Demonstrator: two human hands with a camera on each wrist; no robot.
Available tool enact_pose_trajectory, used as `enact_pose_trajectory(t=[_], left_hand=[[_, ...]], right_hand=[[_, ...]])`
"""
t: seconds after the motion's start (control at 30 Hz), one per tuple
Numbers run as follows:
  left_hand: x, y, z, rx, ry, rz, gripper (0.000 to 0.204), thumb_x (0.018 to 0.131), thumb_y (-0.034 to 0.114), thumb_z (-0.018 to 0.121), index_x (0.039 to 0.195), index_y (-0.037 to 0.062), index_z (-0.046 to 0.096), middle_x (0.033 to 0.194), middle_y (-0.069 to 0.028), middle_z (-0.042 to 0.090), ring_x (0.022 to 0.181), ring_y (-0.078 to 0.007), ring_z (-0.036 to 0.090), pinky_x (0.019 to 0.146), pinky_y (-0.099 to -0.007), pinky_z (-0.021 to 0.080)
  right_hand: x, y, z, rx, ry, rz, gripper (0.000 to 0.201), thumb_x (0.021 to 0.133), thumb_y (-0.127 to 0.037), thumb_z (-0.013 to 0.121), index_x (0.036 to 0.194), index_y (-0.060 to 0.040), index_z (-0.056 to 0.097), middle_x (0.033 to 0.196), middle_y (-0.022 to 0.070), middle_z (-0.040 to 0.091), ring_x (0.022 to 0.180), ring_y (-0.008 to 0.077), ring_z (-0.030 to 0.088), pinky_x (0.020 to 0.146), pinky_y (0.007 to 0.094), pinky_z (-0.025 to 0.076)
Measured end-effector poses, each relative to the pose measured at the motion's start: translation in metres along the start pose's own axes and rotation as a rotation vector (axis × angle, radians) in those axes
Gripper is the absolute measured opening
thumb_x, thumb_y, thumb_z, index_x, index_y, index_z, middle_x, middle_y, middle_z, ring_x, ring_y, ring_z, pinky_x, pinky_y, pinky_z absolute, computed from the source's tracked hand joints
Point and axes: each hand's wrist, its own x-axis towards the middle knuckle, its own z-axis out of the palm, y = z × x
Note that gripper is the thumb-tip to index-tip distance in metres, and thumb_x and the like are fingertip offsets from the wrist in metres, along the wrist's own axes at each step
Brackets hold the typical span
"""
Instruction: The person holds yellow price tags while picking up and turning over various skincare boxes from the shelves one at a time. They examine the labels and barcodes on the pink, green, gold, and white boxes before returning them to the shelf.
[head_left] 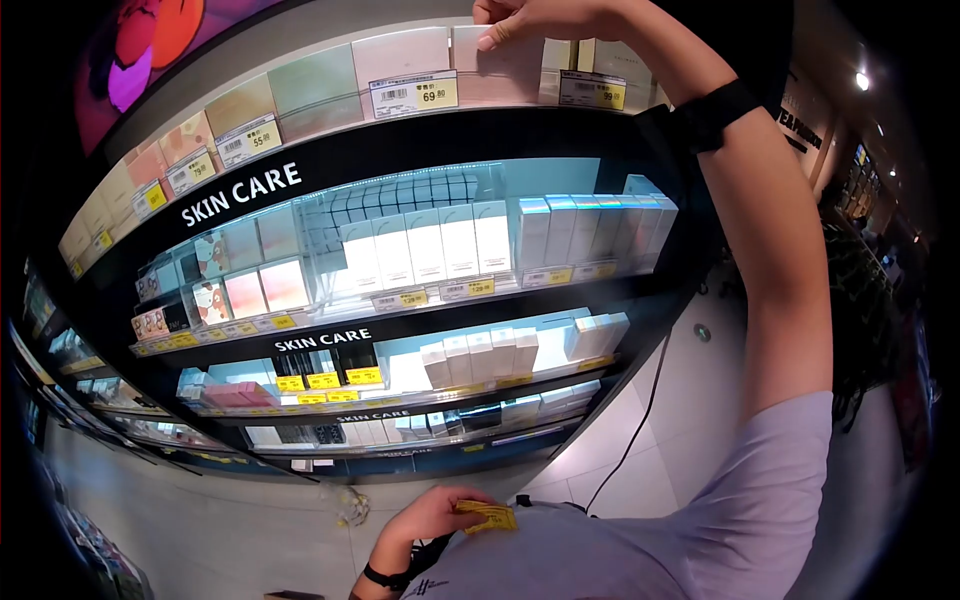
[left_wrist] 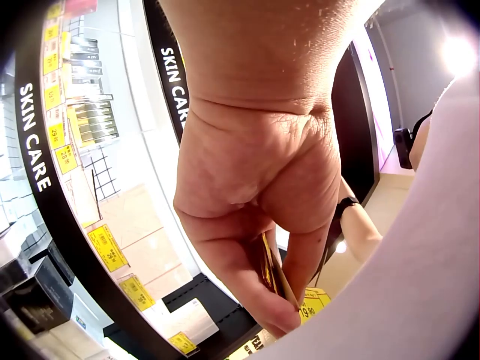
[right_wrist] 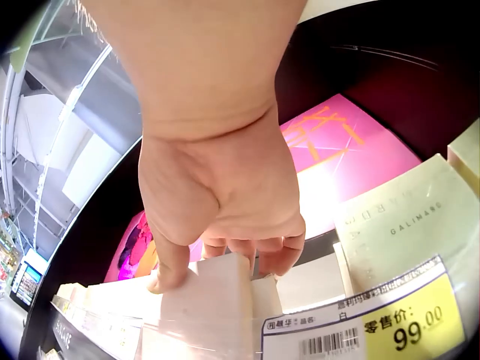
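At the top shelf, my right hand [head_left: 540,18] grips the upper edge of a pale pink box [head_left: 498,72]. In the right wrist view the thumb of this hand [right_wrist: 225,187] lies on the front face of the box [right_wrist: 201,304], and the fingers reach over behind it. Low in front of my body, my left hand [head_left: 432,516] pinches a small stack of yellow price labels [head_left: 490,517]. The left wrist view shows these labels [left_wrist: 313,302] edge-on between the thumb and fingers of the left hand [left_wrist: 255,180].
A clear lip with price tags [head_left: 414,95] runs along the top shelf [head_left: 500,122]. A pale green box [right_wrist: 412,225] stands beside the pink one. Lower shelves hold white boxes [head_left: 425,245] and iridescent boxes [head_left: 590,235]. A black cable [head_left: 640,440] trails across the floor.
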Motion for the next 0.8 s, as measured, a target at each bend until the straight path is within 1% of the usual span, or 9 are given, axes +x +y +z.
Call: enact_pose_trajectory(t=[0.07, 0.2, 0.33, 0.4, 0.43, 0.5, 0.63, 0.73, 0.8], left_hand=[[0.001, 0.001, 0.001, -0.023, 0.007, -0.006, 0.029, 0.087, 0.004, 0.068, 0.116, 0.004, 0.065, 0.105, -0.0055, 0.068, 0.09, -0.0093, 0.062, 0.078, -0.0225, 0.051], [0.003, -0.003, 0.0, -0.023, 0.008, -0.024, 0.029, 0.088, 0.005, 0.068, 0.117, 0.0042, 0.065, 0.104, -0.0051, 0.068, 0.087, -0.0086, 0.062, 0.075, -0.0227, 0.052], [0.007, -0.005, -0.001, -0.07, -0.005, -0.038, 0.029, 0.088, 0.007, 0.069, 0.117, 0.0044, 0.064, 0.103, -0.0049, 0.068, 0.085, -0.0079, 0.062, 0.073, -0.0223, 0.052], [0.006, 0.004, -0.001, 0.031, 0.017, -0.019, 0.03, 0.088, 0.008, 0.069, 0.117, 0.0049, 0.064, 0.102, -0.0049, 0.068, 0.083, -0.008, 0.063, 0.072, -0.022, 0.052], [0.006, 0.005, -0.001, 0.032, 0.015, -0.017, 0.03, 0.088, 0.008, 0.069, 0.117, 0.0049, 0.064, 0.102, -0.0049, 0.068, 0.083, -0.008, 0.063, 0.072, -0.022, 0.052], [0.007, 0.006, -0.001, -0.014, 0.014, -0.076, 0.031, 0.088, 0.011, 0.069, 0.118, 0.0071, 0.065, 0.106, -0.0087, 0.069, 0.091, -0.0104, 0.062, 0.08, -0.0249, 0.051], [0.011, 0.0, 0.001, 0.0, 0.012, -0.086, 0.031, 0.087, 0.012, 0.069, 0.118, 0.0063, 0.065, 0.106, -0.0088, 0.069, 0.091, -0.0112, 0.062, 0.08, -0.0256, 0.051], [0.013, -0.005, 0.002, -0.091, 0.01, -0.098, 0.03, 0.087, 0.011, 0.07, 0.117, 0.0049, 0.065, 0.105, -0.0083, 0.069, 0.091, -0.0119, 0.063, 0.08, -0.0261, 0.051], [0.012, 0.004, 0.002, 0.021, 0.038, -0.051, 0.03, 0.087, 0.011, 0.07, 0.116, 0.0038, 0.065, 0.104, -0.0077, 0.069, 0.09, -0.0124, 0.063, 0.08, -0.0258, 0.051]], right_hand=[[0.003, 0.009, 0.002, 0.131, 0.057, -0.104, 0.039, 0.087, -0.033, 0.071, 0.108, -0.0034, 0.058, 0.099, 0.0052, 0.059, 0.094, 0.0157, 0.052, 0.083, 0.0304, 0.042], [-0.005, 0.004, 0.004, 0.086, 0.084, -0.074, 0.037, 0.088, -0.032, 0.07, 0.108, -0.0041, 0.058, 0.102, 0.0041, 0.058, 0.096, 0.0154, 0.051, 0.084, 0.0287, 0.041], [-0.003, 0.005, 0.01, 0.289, 0.055, -0.097, 0.033, 0.09, -0.034, 0.067, 0.106, -0.0066, 0.059, 0.098, 0.0026, 0.059, 0.095, 0.0133, 0.052, 0.084, 0.0286, 0.042], [-0.002, 0.002, 0.012, 0.397, 0.041, -0.007, 0.03, 0.093, -0.036, 0.064, 0.103, -0.0074, 0.059, 0.096, 0.0017, 0.058, 0.093, 0.012, 0.052, 0.083, 0.0283, 0.042], [0.0, 0.003, 0.012, 0.395, 0.042, -0.005, 0.03, 0.093, -0.036, 0.064, 0.103, -0.0074, 0.059, 0.096, 0.0017, 0.058, 0.093, 0.012, 0.052, 0.083, 0.0283, 0.042], [0.006, 0.008, 0.013, 0.4, 0.031, -0.042, 0.033, 0.094, -0.037, 0.062, 0.105, -0.0068, 0.06, 0.096, 0.0019, 0.059, 0.092, 0.0118, 0.052, 0.082, 0.0281, 0.042], [0.009, 0.01, 0.011, 0.363, -0.016, -0.023, 0.036, 0.093, -0.038, 0.062, 0.108, -0.0056, 0.059, 0.101, 0.0034, 0.059, 0.096, 0.0122, 0.053, 0.085, 0.0277, 0.043], [-0.002, 0.009, 0.009, 0.354, 0.052, -0.05, 0.041, 0.093, -0.04, 0.062, 0.114, -0.0047, 0.059, 0.106, 0.0047, 0.059, 0.101, 0.0126, 0.052, 0.088, 0.0267, 0.041], [-0.012, 0.013, -0.002, 0.335, 0.108, -0.122, 0.044, 0.093, -0.04, 0.062, 0.118, -0.0043, 0.058, 0.11, 0.0049, 0.058, 0.105, 0.0132, 0.051, 0.091, 0.0262, 0.04]])
